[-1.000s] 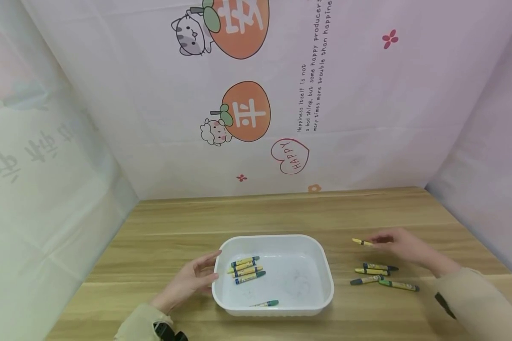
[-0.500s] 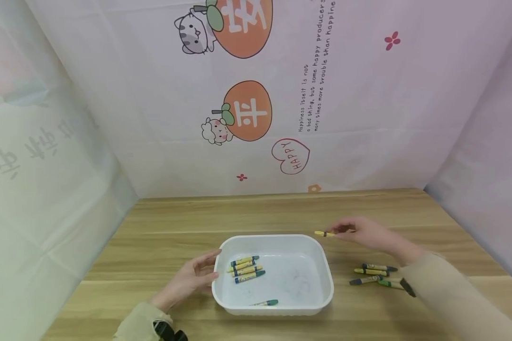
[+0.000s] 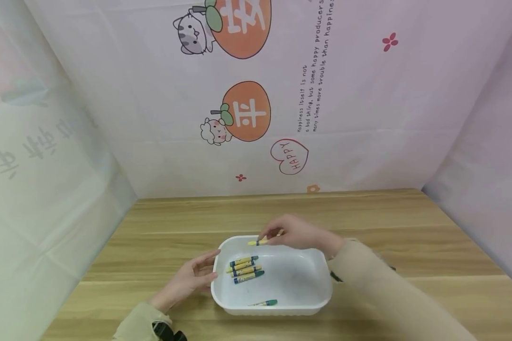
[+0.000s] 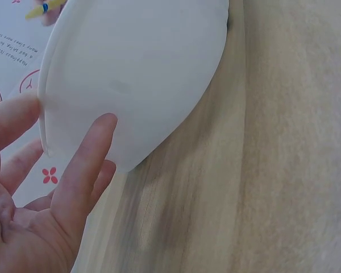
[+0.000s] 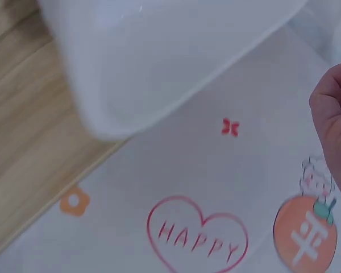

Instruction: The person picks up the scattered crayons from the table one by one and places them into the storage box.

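The right hand (image 3: pixel 299 232) grasps a yellow crayon (image 3: pixel 253 243), pinched between thumb and fingers, its yellow tip pointing to nine o'clock. The hand reaches over the twelve o'clock rim of the white tray (image 3: pixel 291 311), and the crayon appears over the tray's eleven o'clock part. In the right wrist view only part of this hand shows, at three o'clock, and the crayon is out of sight there.

The left hand (image 3: pixel 192 278) is at the tray's nine o'clock side. Its fingers are spread and only slightly bent; it touches the rim and wall without clenching.

Inside the tray, towards nine o'clock, four crayons (image 3: pixel 246 271) lie side by side in a close row, tips to about two or nine o'clock. A lone crayon (image 3: pixel 265 303) with a green tip lies near the six o'clock wall, apart from the row.

The tray stands on the wooden table (image 3: pixel 175 218). Outside it, at three o'clock, a dark tip (image 3: pixel 392 268) shows past the right sleeve (image 3: pixel 375 274), which hides the rest.
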Motion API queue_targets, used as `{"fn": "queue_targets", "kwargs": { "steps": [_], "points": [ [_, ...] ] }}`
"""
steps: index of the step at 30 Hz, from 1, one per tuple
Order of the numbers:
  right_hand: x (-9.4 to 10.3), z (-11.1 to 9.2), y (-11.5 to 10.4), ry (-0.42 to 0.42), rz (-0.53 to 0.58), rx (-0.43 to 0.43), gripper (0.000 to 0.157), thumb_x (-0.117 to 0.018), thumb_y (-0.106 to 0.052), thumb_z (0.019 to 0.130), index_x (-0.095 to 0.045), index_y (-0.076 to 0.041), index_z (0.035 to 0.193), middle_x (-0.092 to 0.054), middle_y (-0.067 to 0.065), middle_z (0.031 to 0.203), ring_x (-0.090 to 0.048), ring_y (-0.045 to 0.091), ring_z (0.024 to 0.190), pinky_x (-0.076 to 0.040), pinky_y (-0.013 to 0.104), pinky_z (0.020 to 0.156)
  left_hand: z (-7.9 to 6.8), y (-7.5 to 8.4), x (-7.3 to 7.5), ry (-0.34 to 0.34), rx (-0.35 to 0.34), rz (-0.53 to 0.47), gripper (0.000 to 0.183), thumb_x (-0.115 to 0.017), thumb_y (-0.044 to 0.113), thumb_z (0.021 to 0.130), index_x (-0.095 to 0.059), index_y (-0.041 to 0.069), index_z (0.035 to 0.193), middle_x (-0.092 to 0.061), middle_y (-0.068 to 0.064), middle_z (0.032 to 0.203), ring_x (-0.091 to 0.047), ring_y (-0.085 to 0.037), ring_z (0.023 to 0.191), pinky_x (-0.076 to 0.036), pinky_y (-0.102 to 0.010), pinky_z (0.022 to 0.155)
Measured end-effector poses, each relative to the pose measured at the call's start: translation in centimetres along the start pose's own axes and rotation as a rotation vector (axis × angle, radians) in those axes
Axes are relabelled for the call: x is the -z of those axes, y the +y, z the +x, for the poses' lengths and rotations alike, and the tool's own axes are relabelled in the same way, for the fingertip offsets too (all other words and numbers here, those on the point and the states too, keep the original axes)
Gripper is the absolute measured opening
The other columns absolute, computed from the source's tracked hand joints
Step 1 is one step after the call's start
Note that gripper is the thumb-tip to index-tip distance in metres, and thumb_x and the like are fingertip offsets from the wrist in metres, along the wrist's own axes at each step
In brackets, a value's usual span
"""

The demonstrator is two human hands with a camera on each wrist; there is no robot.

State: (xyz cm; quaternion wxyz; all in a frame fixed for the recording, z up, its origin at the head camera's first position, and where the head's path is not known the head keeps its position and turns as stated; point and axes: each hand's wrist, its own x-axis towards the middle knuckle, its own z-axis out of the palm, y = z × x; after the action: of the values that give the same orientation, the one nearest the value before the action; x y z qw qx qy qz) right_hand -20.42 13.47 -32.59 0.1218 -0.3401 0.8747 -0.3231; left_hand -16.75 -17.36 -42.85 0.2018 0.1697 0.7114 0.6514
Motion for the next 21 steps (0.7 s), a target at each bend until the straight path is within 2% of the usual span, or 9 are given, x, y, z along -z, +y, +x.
{"fn": "queue_targets", "kwargs": {
  "steps": [5,10,17,21],
  "points": [
    [-2.8,2.4,-0.6,-0.071,-0.012,-0.018,0.016,-0.063,-0.009,0.09,-0.072,-0.015,0.102,-0.062,-0.006,0.087,-0.054,0.008,0.085,-0.051,0.021,0.077,0.0,-0.1,0.1,-0.005,0.001,-0.004,0.07,-0.062,0.012,0.091,-0.022,-0.004,0.147,-0.028,-0.038,0.143,-0.049,-0.043,0.122,-0.057,-0.047,0.083],
    [-5.0,3.8,-0.4,-0.14,-0.041,-0.058,0.015,-0.065,-0.008,0.088,-0.072,-0.014,0.1,-0.059,-0.008,0.082,-0.052,0.007,0.081,-0.049,0.018,0.073,0.0,-0.1,0.0,-0.005,-0.004,-0.005,0.07,-0.062,0.01,0.091,-0.022,-0.005,0.147,-0.029,-0.039,0.142,-0.049,-0.043,0.121,-0.057,-0.047,0.083],
    [-7.1,4.3,0.3,-0.173,-0.077,-0.075,0.012,-0.069,-0.008,0.085,-0.074,-0.013,0.095,-0.057,-0.01,0.075,-0.046,0.002,0.07,-0.043,0.015,0.063,0.0,-0.2,0.0,-0.006,-0.005,-0.014,0.068,-0.06,0.007,0.092,-0.022,-0.005,0.146,-0.029,-0.039,0.141,-0.052,-0.039,0.118,-0.058,-0.047,0.082],
    [-7.9,4.2,0.8,-0.174,-0.05,-0.078,0.012,-0.069,-0.005,0.084,-0.074,-0.011,0.093,-0.06,-0.007,0.075,-0.045,0.002,0.068,-0.042,0.014,0.062,-0.1,-0.1,-0.1,-0.009,-0.007,-0.007,0.068,-0.06,0.008,0.092,-0.022,-0.006,0.146,-0.029,-0.04,0.141,-0.05,-0.042,0.12,-0.057,-0.047,0.082]
  ]
}}
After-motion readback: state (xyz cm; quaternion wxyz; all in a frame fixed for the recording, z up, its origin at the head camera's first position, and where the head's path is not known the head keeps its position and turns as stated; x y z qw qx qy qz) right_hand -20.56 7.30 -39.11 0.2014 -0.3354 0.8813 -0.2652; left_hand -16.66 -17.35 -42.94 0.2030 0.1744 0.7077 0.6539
